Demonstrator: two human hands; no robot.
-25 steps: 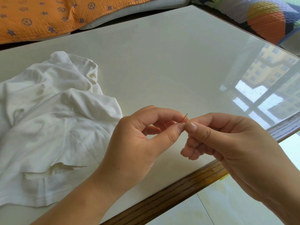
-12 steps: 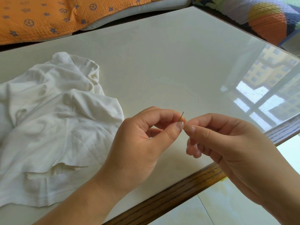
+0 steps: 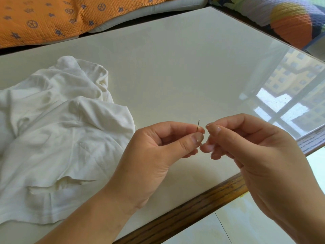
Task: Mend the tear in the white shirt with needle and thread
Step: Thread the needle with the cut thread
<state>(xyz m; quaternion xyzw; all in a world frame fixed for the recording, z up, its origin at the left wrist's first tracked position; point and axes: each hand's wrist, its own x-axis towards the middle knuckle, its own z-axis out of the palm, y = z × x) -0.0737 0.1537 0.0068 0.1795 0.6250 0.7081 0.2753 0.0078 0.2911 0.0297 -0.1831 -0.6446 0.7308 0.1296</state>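
Left hand [image 3: 154, 155] pinches needle [image 3: 198, 125] upright; right hand [image 3: 260, 155] just beside, fingertips together, hold unclear; white shirt [image 3: 58, 138] lies leftward.

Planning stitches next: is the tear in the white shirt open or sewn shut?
Open. The tear in the crumpled white fabric shirt gapes, edges apart, no stitches visible.

The head-worn, wide-angle camera looks forward and steeply down from above the near edge of the table [image 3: 175, 67]. It sits close to the left hand [image 3: 154, 155] and right hand [image 3: 260, 155], which fill the near middle, close enough that the thin needle [image 3: 198, 125] shows. The white shirt [image 3: 61, 138] fills the left, an orange cover [image 3: 44, 18] lines the far edge, and floor tiles [image 3: 246, 224] show near right.
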